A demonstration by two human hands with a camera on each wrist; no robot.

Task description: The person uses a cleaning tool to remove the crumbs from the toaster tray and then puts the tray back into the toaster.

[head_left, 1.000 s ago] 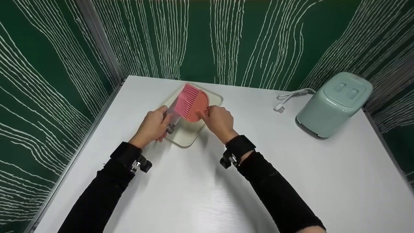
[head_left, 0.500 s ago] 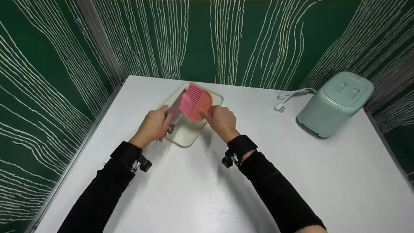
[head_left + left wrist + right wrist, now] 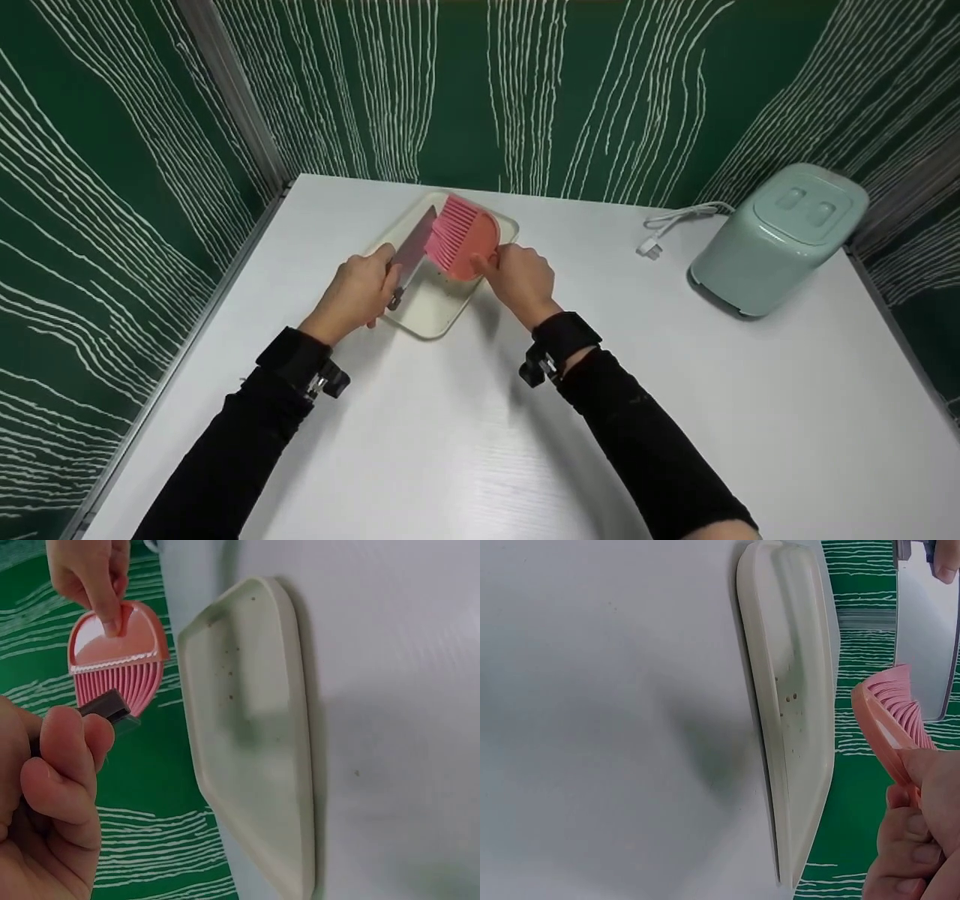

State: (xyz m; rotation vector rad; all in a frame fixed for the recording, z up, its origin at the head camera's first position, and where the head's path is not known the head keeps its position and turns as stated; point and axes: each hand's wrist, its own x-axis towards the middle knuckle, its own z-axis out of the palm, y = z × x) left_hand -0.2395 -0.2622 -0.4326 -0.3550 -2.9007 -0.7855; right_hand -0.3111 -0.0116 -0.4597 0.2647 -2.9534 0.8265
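Note:
My left hand (image 3: 356,289) grips a thin, shiny metal crumb tray (image 3: 411,251) by its dark grey edge, holding it tilted. In my right hand (image 3: 523,281) is a brush (image 3: 472,244) with a rounded coral back and pink comb-like bristles, pinched by thumb and fingers. The bristle tips meet the face of the crumb tray. Below both lies a shallow cream tray (image 3: 424,322) on the white table. Dark crumbs (image 3: 791,697) are scattered in it, as the wrist views show. The bristles hide part of the metal in the head view.
A mint-green toaster (image 3: 772,244) stands at the right of the table (image 3: 480,450). Its white cord and plug (image 3: 651,246) lie beside it. Green panels (image 3: 465,97) with white lines rise behind and at the sides.
My right hand and the brush have shifted rightward, drawing the bristles across the metal and baring more of its face. My left hand has stayed nearly still.

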